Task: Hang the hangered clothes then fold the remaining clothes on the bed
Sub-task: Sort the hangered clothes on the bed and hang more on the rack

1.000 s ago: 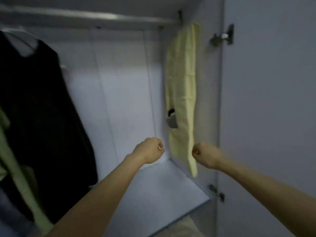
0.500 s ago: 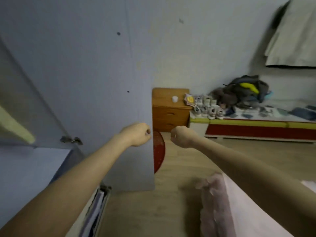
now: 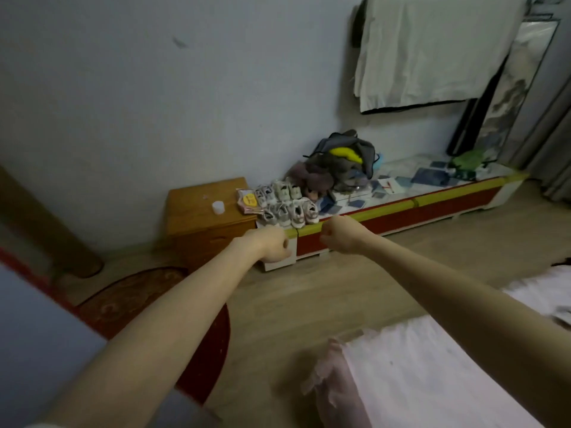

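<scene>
Above floor, left hand (image 3: 272, 245) fisted, right hand (image 3: 338, 237) fisted

A home bedroom: a pink-sheeted bed (image 3: 432, 375), wooden nightstand (image 3: 204, 211), and small shoes (image 3: 287, 202) along the wall.

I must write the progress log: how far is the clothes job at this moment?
Done: cannot be confirmed; no wardrobe interior shows. In hand: nothing; left hand and right hand are empty fists. Left: folding seems pending; only the pink bed edge shows, no clothes visible there.
</scene>
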`<action>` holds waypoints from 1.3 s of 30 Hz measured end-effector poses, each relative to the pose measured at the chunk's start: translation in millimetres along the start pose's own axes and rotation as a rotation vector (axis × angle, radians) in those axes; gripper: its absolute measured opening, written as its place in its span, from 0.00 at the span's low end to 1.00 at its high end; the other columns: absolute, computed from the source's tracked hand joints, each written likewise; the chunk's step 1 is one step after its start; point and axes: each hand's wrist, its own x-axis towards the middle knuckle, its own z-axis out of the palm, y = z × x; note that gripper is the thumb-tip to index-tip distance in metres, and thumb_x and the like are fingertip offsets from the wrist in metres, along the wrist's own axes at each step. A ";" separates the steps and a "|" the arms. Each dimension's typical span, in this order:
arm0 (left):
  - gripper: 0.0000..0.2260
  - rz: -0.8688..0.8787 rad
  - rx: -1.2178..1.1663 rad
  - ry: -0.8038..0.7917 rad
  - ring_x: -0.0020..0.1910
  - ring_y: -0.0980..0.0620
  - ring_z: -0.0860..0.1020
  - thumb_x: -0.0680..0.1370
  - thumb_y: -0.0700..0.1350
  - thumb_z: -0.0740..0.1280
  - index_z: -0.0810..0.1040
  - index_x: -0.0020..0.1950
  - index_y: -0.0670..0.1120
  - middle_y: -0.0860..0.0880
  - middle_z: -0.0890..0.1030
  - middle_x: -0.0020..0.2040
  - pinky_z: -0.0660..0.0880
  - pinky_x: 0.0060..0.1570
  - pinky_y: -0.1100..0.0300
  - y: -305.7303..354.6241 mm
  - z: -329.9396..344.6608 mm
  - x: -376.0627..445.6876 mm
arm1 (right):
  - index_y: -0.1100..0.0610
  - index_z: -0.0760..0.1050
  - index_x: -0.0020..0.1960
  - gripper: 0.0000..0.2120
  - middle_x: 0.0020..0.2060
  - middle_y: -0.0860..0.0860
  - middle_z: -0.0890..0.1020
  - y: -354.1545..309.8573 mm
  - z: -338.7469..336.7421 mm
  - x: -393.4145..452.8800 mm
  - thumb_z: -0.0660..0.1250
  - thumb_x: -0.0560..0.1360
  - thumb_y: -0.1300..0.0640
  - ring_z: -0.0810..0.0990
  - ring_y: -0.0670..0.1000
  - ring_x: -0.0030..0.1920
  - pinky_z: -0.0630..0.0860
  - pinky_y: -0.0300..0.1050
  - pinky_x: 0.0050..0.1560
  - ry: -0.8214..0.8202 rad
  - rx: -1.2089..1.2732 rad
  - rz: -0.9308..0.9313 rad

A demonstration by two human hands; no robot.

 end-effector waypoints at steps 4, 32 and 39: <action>0.13 0.072 0.005 -0.006 0.51 0.46 0.78 0.80 0.51 0.62 0.79 0.56 0.44 0.47 0.79 0.52 0.77 0.54 0.49 1.7 -40.2 83.0 | 0.66 0.79 0.47 0.12 0.43 0.61 0.82 39.8 -28.4 67.7 0.61 0.75 0.60 0.80 0.59 0.43 0.78 0.50 0.42 0.047 0.043 0.031; 0.14 0.837 0.572 -0.212 0.48 0.48 0.77 0.81 0.51 0.60 0.77 0.58 0.43 0.45 0.79 0.54 0.75 0.48 0.54 258.2 -242.0 693.8 | 0.65 0.76 0.61 0.16 0.54 0.60 0.82 457.3 -147.2 348.9 0.59 0.81 0.55 0.81 0.56 0.51 0.78 0.50 0.57 -0.111 0.292 0.948; 0.15 1.002 0.612 -0.171 0.49 0.44 0.79 0.81 0.52 0.60 0.78 0.56 0.42 0.44 0.80 0.53 0.78 0.49 0.50 434.3 -289.4 824.2 | 0.60 0.76 0.62 0.15 0.56 0.56 0.80 630.7 -222.2 375.5 0.61 0.79 0.55 0.79 0.56 0.53 0.76 0.46 0.49 0.077 0.296 1.106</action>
